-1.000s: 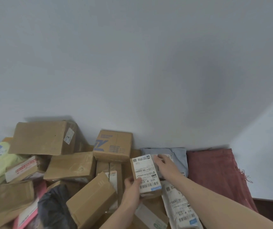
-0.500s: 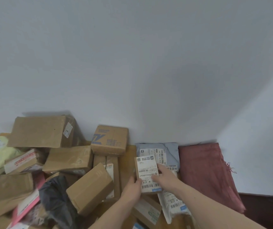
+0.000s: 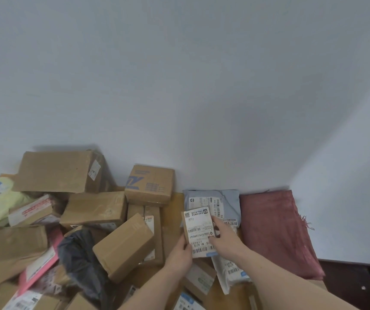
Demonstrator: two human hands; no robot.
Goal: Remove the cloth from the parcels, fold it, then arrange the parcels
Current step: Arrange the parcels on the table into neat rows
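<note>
Your left hand [image 3: 180, 257] and right hand [image 3: 225, 239] both grip a small labelled box [image 3: 198, 231], fingers curled round its edges, above the heaped parcels [image 3: 94, 209]. The red cloth [image 3: 273, 229] lies folded beside them against the wall [image 3: 179, 86].

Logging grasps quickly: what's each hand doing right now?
Left hand: grips the small labelled parcel at its lower left.
Right hand: holds the same parcel's right edge.
</note>
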